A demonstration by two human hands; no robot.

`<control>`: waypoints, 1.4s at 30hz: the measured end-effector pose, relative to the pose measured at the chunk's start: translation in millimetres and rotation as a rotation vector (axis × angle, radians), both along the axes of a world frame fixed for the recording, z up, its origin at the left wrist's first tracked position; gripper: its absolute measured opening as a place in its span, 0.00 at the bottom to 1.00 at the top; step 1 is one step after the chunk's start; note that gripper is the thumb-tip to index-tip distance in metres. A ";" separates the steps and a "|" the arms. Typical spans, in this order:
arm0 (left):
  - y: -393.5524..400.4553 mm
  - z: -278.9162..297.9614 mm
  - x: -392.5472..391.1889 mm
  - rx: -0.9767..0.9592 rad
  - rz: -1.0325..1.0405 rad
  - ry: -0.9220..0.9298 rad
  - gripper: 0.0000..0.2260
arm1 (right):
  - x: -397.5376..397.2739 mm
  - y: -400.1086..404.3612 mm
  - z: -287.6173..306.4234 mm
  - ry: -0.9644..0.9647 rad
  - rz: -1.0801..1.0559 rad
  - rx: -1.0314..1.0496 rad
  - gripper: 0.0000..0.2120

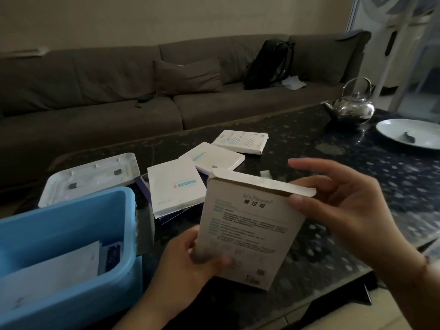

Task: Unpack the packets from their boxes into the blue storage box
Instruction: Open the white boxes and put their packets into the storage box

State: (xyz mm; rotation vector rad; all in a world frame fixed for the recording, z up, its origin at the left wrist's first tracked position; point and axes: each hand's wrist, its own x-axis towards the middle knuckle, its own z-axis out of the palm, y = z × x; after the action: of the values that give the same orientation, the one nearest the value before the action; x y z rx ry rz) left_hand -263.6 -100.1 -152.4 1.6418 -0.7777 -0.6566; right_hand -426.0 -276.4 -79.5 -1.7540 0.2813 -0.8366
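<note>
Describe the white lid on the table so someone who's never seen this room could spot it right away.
Start at the blue storage box on the near left of the dark table. Just behind it lies the white lid, upside down. Unlike the flat white boxes to its right, it has rounded corners, a raised rim and small grey pads.

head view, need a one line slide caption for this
Left hand grips a white box while the right hand lifts its top flap, beside the blue storage box.
</note>
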 end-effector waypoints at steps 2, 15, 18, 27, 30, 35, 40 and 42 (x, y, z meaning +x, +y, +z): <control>0.4 7.4 -5.5 -0.021 0.059 -0.102 0.20 | 2.2 7.3 2.1 0.003 -0.010 -0.019 0.10; 15.2 32.3 -33.7 -0.581 0.334 -0.394 0.03 | 29.5 54.1 3.9 0.157 0.089 0.559 0.14; 13.2 36.2 -36.7 -0.610 0.362 -0.212 0.08 | 32.1 57.9 -1.6 0.079 0.054 0.494 0.13; 11.9 29.1 -35.0 -0.644 0.455 -0.154 0.14 | 10.1 65.5 2.1 0.141 -0.287 -0.383 0.14; 9.4 26.8 -37.1 -0.676 0.504 -0.154 0.15 | 5.4 65.2 9.0 0.202 -0.228 -0.325 0.06; 1.1 32.8 -44.3 -0.780 0.548 -0.445 0.13 | 4.6 61.0 9.0 0.091 -0.326 -0.339 0.07; 1.0 20.3 -34.2 -0.682 0.402 -0.442 0.12 | 22.4 48.0 -20.8 -0.038 -0.348 -0.361 0.11; 2.9 9.6 -35.2 -0.592 0.416 -0.340 0.12 | 26.8 41.4 -40.6 -0.039 -0.366 -0.370 0.16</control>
State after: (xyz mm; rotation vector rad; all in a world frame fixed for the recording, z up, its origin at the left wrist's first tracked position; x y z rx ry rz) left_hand -298.8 -97.2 -142.8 1.3081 -0.7460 0.1518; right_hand -399.3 -235.0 -120.1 -2.0590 0.4536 -1.2469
